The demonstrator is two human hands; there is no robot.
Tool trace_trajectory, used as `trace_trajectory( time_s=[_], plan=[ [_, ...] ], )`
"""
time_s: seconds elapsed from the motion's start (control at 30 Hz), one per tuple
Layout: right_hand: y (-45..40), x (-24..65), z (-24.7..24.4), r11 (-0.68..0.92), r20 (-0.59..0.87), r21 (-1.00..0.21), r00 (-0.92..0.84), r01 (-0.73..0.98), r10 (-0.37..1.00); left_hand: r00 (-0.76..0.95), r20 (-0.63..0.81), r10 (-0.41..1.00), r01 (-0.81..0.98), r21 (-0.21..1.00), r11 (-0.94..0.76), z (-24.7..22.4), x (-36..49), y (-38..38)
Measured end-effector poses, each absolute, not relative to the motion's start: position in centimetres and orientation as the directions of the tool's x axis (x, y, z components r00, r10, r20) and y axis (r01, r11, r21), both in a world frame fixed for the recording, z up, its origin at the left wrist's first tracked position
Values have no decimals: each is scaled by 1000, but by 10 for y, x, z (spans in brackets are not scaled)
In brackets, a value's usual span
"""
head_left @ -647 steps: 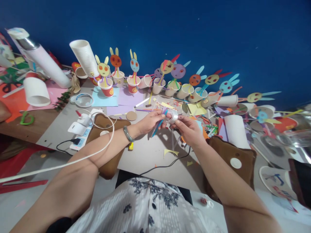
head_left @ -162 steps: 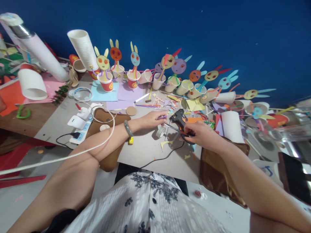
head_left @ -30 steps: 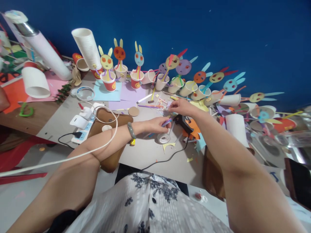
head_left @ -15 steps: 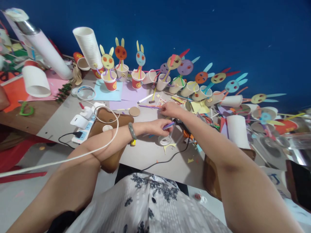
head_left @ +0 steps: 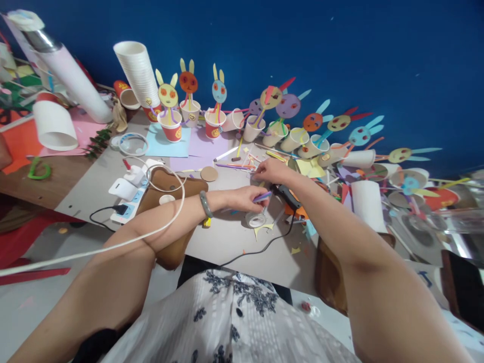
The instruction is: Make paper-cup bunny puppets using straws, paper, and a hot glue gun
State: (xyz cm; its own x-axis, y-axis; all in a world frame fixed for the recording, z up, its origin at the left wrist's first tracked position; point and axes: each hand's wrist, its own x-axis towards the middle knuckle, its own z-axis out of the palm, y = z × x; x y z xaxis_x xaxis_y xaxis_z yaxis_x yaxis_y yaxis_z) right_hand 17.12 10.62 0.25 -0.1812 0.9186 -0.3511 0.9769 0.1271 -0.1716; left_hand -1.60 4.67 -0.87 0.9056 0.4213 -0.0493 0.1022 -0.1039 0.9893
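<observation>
My left hand is closed round a purple stick, just above a roll of clear tape. Farther back, my right hand reaches down to small paper and stick scraps on the table, its fingers bent together; whatever they pinch is too small to name. A black corded tool lies under my right forearm. Left of my right hand are an orange and purple pencil-like stick and a white pen. A brown cardboard disc lies beyond my left wrist.
Paper cups with rabbit faces line the blue wall. A tall cup stack and a thermos stand at the back left. A power strip sits left, its white cable crossing my left forearm. A white cup stands at right.
My right hand has shifted slightly to the right, and more of the black tool shows beneath the forearm. My left hand stays nearly in place with the purple stick.
</observation>
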Motion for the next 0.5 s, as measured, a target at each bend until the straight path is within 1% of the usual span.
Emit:
trace_trajectory(
  time_s=[0.13,0.3,0.37,0.43,0.5],
  plan=[
    [102,164,-6,138,-311,-129,-172,982,934,910,-45,411,104,987,-122,-10,-15,48],
    [99,164,-3,124,-263,-155,-162,980,951,903,-50,427,107,988,-110,-11,-15,50],
    [95,170,2,108,-192,-243,-157,964,969,900,-42,434,92,991,-95,-11,-15,50],
    [86,179,7,83,-65,-384,-117,920,991,892,-34,452,74,995,-72,-11,-16,51],
    [72,187,12,59,54,-522,-36,851,998,868,-33,496,68,996,-52,-11,-16,52]
  ],
)
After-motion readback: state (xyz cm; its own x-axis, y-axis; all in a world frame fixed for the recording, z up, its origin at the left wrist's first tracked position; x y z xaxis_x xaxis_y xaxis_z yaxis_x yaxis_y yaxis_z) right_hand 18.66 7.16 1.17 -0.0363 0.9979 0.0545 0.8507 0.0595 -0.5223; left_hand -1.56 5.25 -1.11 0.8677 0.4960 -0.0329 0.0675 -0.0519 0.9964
